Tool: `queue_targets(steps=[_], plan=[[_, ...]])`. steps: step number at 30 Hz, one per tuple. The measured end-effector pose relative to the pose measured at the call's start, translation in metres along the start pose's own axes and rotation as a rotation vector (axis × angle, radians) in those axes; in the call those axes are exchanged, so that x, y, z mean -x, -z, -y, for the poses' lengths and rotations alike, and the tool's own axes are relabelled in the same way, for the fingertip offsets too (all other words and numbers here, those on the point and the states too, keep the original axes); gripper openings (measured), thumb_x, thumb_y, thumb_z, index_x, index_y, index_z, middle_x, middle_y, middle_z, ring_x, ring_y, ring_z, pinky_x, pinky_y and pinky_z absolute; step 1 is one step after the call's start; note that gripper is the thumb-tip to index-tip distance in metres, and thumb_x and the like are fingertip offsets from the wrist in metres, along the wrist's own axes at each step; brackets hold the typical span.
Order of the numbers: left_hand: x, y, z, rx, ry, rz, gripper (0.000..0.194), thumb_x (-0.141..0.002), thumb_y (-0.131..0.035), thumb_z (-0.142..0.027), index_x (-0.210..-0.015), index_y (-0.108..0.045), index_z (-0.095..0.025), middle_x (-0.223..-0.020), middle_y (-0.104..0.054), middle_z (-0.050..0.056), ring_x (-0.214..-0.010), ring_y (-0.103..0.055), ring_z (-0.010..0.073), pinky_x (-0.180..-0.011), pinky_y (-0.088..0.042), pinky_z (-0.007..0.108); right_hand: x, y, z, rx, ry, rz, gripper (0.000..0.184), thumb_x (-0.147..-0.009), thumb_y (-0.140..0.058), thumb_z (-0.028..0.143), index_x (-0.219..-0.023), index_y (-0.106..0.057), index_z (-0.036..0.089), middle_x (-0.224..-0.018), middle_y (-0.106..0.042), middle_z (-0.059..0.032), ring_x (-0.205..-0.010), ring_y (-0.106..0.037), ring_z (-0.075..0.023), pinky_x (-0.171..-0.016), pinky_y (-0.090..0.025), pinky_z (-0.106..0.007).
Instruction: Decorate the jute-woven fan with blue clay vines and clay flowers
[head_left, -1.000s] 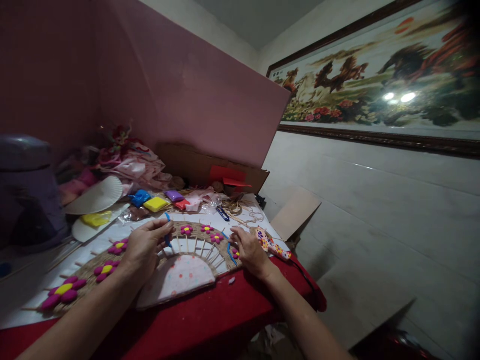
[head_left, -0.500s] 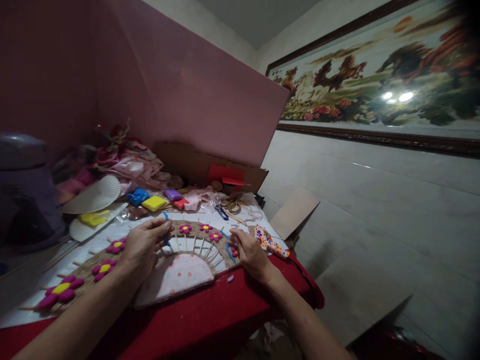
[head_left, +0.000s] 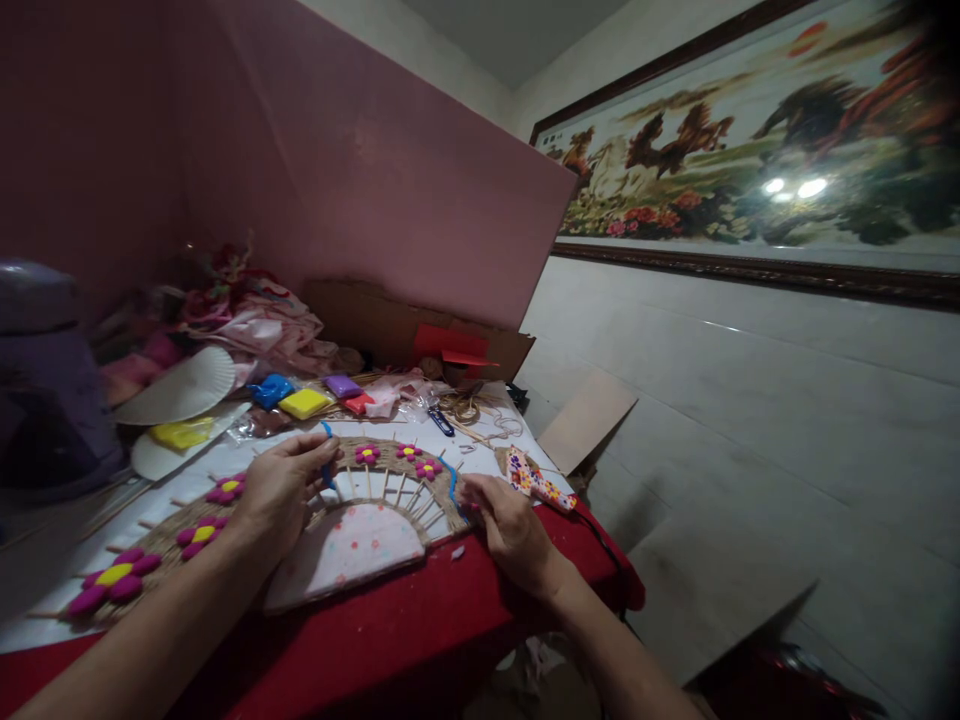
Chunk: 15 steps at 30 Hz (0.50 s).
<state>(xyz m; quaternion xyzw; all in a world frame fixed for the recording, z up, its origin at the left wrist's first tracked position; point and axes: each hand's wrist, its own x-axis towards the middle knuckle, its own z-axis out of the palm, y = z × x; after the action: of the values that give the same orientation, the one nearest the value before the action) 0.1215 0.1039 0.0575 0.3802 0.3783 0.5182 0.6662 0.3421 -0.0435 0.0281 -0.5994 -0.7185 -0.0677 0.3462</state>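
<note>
The flowered fan [head_left: 388, 458] lies between and partly beneath the 2 hands [head_left: 279, 488] [head_left: 516, 525]

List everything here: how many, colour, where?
fan-shaped craft: one, brown-white, on table
flowers: at least six, magenta-yellow, on craft
strips: at least two, blue, near hands
packets: several, multicoloured, behind craft
plate-like pieces: two, white, left
container: one, purple, far left
heap: one, pinkish, back left
patterned object: one, multicoloured, table's right
cloth: one, red, table front
horse picture: one, multicoloured, right wall
left hand: one, bare, over craft
right hand: one, bare, craft's right
</note>
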Motion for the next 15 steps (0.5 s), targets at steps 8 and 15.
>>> queue_targets(steps=[8,15], plan=[[0.002,-0.003,-0.002,-0.004,0.022,-0.036,0.016,-0.055,-0.070,-0.011,-0.069,-0.063,-0.011,-0.057,-0.062,-0.001,-0.046,-0.055,0.0070,-0.042,-0.041,0.014,0.007,0.000,0.000,-0.009,0.036,0.035,0.030,-0.089,-0.039,0.007,-0.114,-0.051,0.019,-0.096,-0.066,-0.0081,-0.087,-0.061,-0.0206,-0.079,-0.050,-0.034],[0.001,-0.004,-0.001,-0.014,0.028,-0.028,0.014,-0.057,-0.070,-0.010,-0.070,-0.063,-0.011,-0.057,-0.063,-0.001,-0.047,-0.055,0.0069,-0.042,-0.042,0.013,0.016,0.007,0.004,-0.006,0.037,-0.016,0.033,-0.088,-0.039,0.006,-0.116,-0.050,0.020,-0.097,-0.066,-0.0083,-0.088,-0.061,-0.0208,-0.078,-0.050,-0.034]])
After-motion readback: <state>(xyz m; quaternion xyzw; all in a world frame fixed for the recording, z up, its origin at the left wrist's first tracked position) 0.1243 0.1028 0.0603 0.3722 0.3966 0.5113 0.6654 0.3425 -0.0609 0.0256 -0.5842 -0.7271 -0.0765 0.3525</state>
